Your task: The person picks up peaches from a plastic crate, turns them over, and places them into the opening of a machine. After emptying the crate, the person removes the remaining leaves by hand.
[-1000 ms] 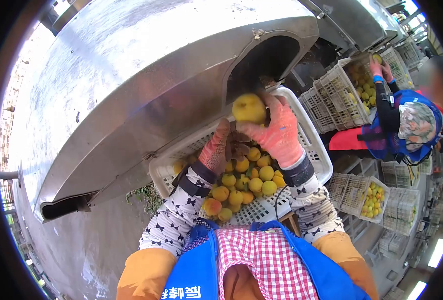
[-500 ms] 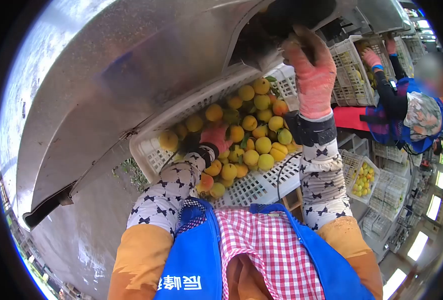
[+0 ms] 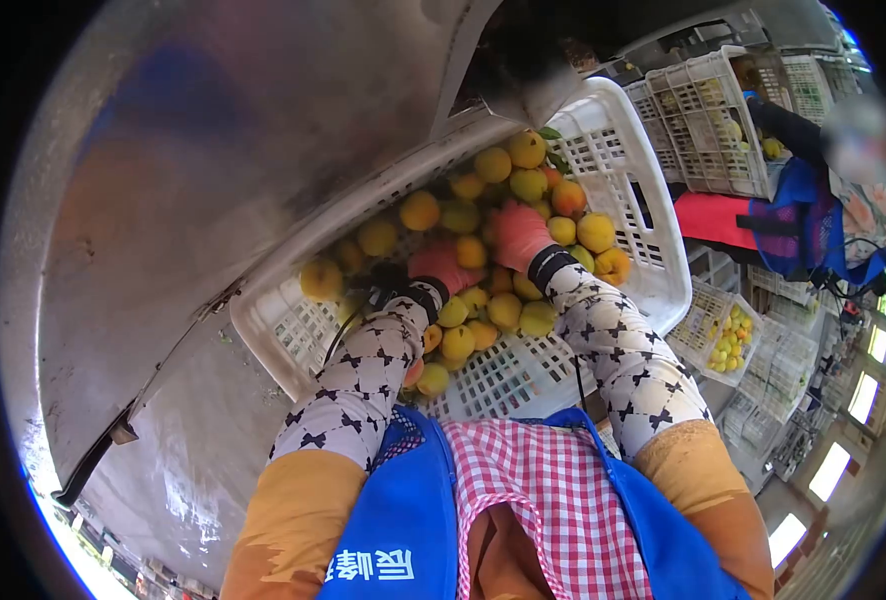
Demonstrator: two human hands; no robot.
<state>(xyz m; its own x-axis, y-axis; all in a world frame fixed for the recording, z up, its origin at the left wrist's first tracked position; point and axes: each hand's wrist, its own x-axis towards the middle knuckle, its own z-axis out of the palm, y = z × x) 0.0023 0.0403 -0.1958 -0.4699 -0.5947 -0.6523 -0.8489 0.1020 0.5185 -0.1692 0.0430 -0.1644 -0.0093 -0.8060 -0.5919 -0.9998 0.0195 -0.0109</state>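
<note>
A white plastic crate [image 3: 663, 235] in front of me holds many round yellow fruits [image 3: 506, 312], which look like yellow peaches, some blushed orange-red. My left hand [image 3: 440, 264], in a pink glove, reaches down among them near the crate's middle. Just right of it, my right hand [image 3: 521, 238], gloved the same way, is pushed into the pile too. Fruits hide the fingers of both hands, so any hold on a peach does not show. Green leaves [image 3: 551, 133] stick out at the far end of the pile.
A large metal machine panel [image 3: 233, 150] runs along the crate's far left side, with a dark opening [image 3: 533, 50] above. To the right, a co-worker in a blue vest [image 3: 798, 215] stands by stacked crates [image 3: 713, 125]. Another crate of yellow fruit [image 3: 728, 335] sits lower right.
My right hand has come down from the metal opening into the fruit beside my left hand. My left hand stays among the fruit. The co-worker's gloved hands no longer show.
</note>
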